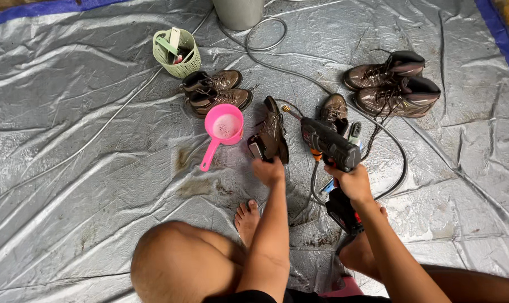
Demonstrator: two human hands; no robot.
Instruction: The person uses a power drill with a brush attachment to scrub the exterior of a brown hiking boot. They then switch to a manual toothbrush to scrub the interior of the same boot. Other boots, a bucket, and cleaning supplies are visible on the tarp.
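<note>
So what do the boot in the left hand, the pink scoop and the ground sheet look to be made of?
Boot held by the left hand: probably leather, brown, with a wet sheen and laces. Pink scoop: looks like moulded plastic, with a smooth, uniform colour and a one-piece handle. Ground sheet: apparently a plastic tarpaulin, silver-grey, creased and glossy, with a blue edge.

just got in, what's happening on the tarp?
A person sits barefoot on a wet silver tarp. The left hand steadies a muddy brown boot lying on its side; the right hand holds a black spray gun with a hose, aimed at that boot. A pink scoop, a green basket and more boots lie around.
</note>
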